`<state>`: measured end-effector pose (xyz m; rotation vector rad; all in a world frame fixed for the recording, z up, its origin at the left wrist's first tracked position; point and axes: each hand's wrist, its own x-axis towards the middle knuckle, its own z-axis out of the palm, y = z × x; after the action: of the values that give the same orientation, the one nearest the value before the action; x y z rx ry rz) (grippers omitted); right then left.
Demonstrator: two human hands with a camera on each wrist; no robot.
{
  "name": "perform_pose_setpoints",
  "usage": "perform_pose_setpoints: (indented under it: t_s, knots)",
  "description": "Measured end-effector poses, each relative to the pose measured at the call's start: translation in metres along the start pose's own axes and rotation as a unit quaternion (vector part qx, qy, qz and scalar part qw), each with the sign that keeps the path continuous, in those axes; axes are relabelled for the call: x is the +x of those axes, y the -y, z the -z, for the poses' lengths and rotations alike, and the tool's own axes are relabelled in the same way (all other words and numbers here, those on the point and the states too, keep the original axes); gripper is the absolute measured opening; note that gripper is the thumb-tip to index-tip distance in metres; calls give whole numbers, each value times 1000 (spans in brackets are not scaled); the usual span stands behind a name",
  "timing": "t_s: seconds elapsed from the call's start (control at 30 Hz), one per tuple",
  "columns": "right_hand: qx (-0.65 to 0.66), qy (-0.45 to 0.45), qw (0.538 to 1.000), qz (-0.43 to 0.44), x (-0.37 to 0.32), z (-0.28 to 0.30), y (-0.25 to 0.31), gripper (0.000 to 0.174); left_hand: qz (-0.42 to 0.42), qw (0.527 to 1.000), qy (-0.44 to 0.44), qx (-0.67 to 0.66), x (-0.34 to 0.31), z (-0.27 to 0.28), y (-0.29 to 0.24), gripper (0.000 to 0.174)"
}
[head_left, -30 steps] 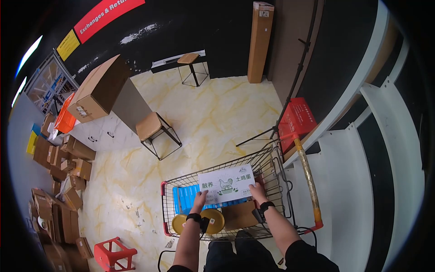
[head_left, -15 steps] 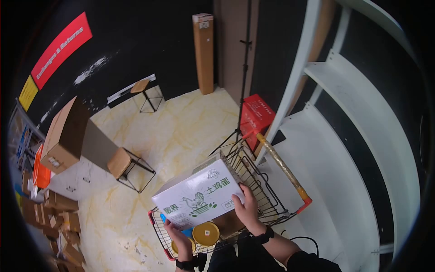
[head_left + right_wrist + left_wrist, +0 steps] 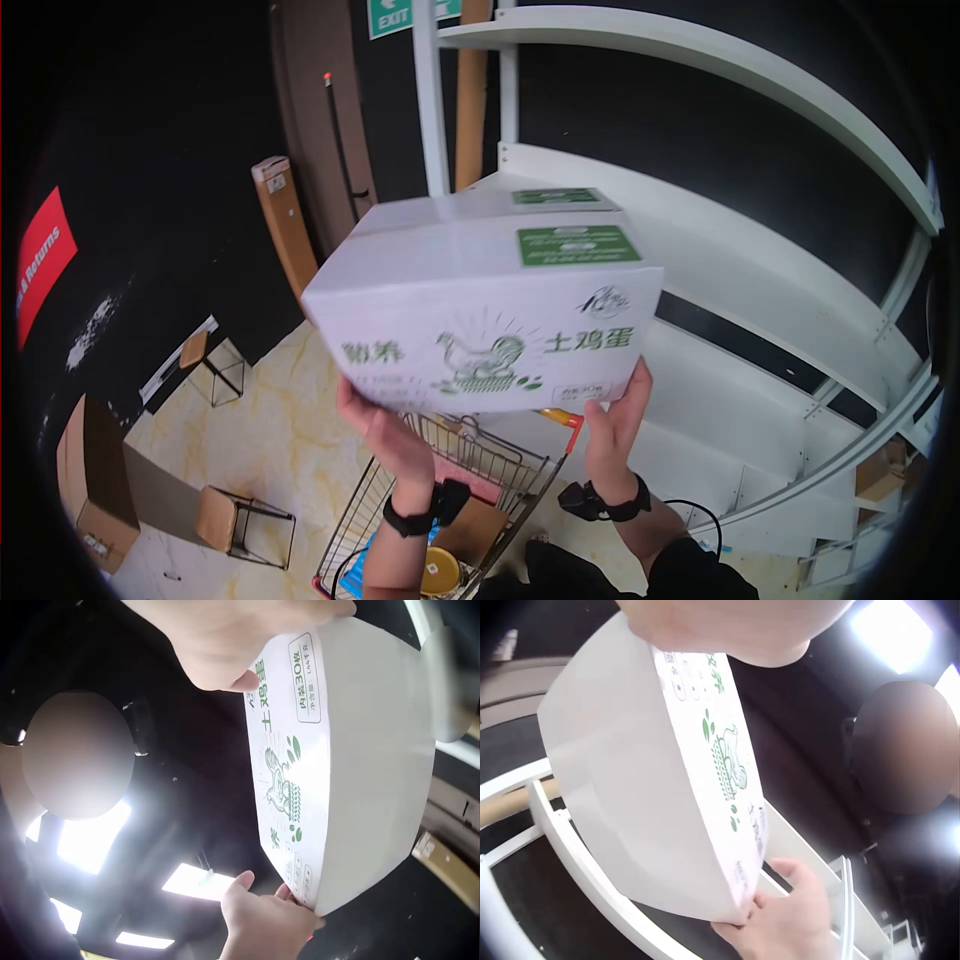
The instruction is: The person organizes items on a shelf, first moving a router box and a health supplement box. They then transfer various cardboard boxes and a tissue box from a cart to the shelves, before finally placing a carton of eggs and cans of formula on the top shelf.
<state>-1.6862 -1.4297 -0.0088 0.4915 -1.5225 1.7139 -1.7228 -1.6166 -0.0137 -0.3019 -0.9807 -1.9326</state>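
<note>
A white box of eggs (image 3: pixel 480 290) with a green hen and green lettering is held up in front of the shelves, above the shopping cart (image 3: pixel 352 515). My left hand (image 3: pixel 395 440) grips its lower left corner. At the lower right corner, my right hand (image 3: pixel 615 430) holds it, thumb on the printed front. Both wrist views show the box's plain underside, with the fingers partly hidden beneath or behind it. Inside the cart are a round yellow lid (image 3: pixel 440 572), a brown carton (image 3: pixel 472 530) and something blue (image 3: pixel 355 578).
White shelving (image 3: pixel 730 270) curves across the right side, behind the box. Farther left stand a tall brown carton (image 3: pixel 287 225), a dark pole (image 3: pixel 343 150) and a wooden-topped stool (image 3: pixel 213 516). A large cardboard box (image 3: pixel 85 470) is at the left edge.
The egg box has risen from over the cart to in front of the shelves, still held in both hands. The head view has turned right, and the cart now appears lower.
</note>
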Motion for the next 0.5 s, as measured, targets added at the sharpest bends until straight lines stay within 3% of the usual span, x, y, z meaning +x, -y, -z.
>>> perform_pose_setpoints:
  t_s: [0.13, 0.27, 0.33, 0.37, 0.43, 0.5]
  knots:
    - [-185, -108, 971, 109, 58, 46, -6, 68, 26, 993, 110, -20, 25, -94, 67, 62]
    - [-320, -101, 933, 129, 108, 90, -15, 70, 31, 972, 216, 89, 23, -157, 131, 73]
    - [-380, -100, 908, 144, 129, 109, -25, 71, -27, 930, 255, 262, 17, -179, 156, 81]
    - [-384, -99, 911, 113, 130, 107, -34, 71, -67, 920, 287, 259, 24, -176, 166, 89]
    - [-388, -102, 913, 76, 139, 127, -52, 70, -70, 919, 300, 247, 19, -191, 187, 91]
    - [-550, -93, 828, 58, 147, 139, -71, 68, -65, 913, 316, 251, 17, -197, 206, 94]
